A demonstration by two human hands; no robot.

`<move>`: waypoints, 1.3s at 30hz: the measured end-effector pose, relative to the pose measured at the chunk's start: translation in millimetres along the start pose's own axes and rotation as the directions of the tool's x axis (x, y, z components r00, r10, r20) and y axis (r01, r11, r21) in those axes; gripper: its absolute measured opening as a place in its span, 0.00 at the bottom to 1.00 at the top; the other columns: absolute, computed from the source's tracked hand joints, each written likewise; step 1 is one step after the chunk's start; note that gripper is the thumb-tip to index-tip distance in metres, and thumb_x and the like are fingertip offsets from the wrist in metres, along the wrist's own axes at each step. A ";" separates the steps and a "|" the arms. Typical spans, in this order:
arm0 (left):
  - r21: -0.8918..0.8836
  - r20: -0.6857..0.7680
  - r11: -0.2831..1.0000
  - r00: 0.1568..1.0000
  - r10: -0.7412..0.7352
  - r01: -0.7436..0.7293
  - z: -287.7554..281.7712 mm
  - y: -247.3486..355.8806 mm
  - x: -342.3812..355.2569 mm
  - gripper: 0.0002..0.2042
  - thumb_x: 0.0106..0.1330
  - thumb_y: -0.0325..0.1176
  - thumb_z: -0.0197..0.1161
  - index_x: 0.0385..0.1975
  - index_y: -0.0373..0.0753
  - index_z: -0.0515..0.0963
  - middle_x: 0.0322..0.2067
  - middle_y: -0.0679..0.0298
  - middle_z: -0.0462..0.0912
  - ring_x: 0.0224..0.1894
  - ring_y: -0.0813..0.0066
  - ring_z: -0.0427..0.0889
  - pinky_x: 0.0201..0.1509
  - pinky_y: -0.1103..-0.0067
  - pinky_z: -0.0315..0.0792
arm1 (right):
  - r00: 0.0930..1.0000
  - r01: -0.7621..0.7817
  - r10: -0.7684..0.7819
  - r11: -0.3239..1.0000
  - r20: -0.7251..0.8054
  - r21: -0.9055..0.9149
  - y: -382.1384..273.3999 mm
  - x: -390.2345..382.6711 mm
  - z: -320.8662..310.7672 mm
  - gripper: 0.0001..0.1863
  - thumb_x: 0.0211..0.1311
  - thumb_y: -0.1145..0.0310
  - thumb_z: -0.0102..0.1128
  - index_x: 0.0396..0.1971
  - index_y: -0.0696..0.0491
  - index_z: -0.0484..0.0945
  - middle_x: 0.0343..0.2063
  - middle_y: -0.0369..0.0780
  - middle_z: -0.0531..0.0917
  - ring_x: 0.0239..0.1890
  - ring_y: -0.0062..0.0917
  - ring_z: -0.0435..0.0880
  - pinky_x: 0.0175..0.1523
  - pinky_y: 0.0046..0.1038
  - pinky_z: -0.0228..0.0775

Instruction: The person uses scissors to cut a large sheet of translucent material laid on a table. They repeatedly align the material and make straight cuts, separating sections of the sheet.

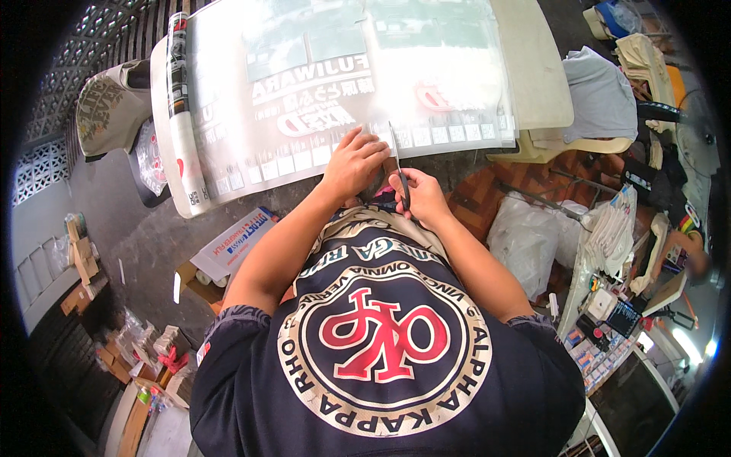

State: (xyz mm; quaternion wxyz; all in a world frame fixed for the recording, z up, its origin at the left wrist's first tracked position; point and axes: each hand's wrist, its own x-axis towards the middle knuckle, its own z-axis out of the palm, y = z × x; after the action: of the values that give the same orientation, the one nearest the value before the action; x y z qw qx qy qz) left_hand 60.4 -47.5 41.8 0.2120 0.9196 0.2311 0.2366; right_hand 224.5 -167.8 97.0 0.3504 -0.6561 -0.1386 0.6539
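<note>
A large translucent sheet [426, 53] with pale printed graphics and a row of small squares along its near edge lies on the white table [550, 76]. At the sheet's left, it curls into a roll [181, 145]. My left hand [355, 161] has its fingers bent over the near edge, gripping the sheet. Just right of it, my right hand [415, 190] is closed on black-handled scissors [404, 194], whose blades point away from me across the sheet's edge.
Chairs draped with shirts [112, 110] and grey cloth [598, 95] flank the table. An open cardboard box [228, 247] lies below at the left. Plastic bags [518, 247] and tools crowd the right; stacked wood and packets [152, 350] are at lower left.
</note>
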 end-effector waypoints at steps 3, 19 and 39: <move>-0.010 -0.004 1.000 1.000 -0.016 0.016 -2.5 2.2 0.6 0.15 0.56 0.26 0.68 0.44 0.44 0.84 0.48 0.67 0.86 0.57 0.67 0.81 0.71 0.58 0.66 | 1.000 0.007 -0.007 0.999 -0.005 -0.041 -4.3 0.2 -1.3 0.26 0.64 0.48 0.70 0.47 0.57 0.81 0.24 0.34 0.79 0.17 0.15 0.76 0.17 0.18 0.64; -0.141 -0.009 0.985 0.995 -0.099 0.097 -34.4 13.9 8.5 0.16 0.54 0.24 0.68 0.44 0.42 0.85 0.50 0.66 0.86 0.57 0.66 0.83 0.69 0.61 0.70 | 0.972 0.234 -0.233 0.969 0.025 -0.077 -93.0 131.4 4.8 0.28 0.64 0.46 0.70 0.43 0.61 0.81 0.15 0.32 0.76 0.13 0.15 0.70 0.16 0.22 0.59; -0.207 0.073 0.938 0.961 -0.267 0.277 -58.8 25.7 16.5 0.12 0.56 0.24 0.70 0.40 0.46 0.84 0.48 0.69 0.88 0.57 0.71 0.83 0.73 0.57 0.64 | 0.972 0.215 -0.208 0.975 0.110 -0.060 -202.3 241.5 -5.7 0.21 0.64 0.55 0.71 0.48 0.56 0.81 0.21 0.32 0.79 0.18 0.15 0.76 0.17 0.20 0.59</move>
State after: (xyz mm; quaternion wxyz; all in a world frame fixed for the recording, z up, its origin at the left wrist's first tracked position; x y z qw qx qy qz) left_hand 50.2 -43.0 107.2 0.3459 0.8555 0.3244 0.2081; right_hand 311.6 130.0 42.4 0.3868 -0.6150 -0.2489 0.6405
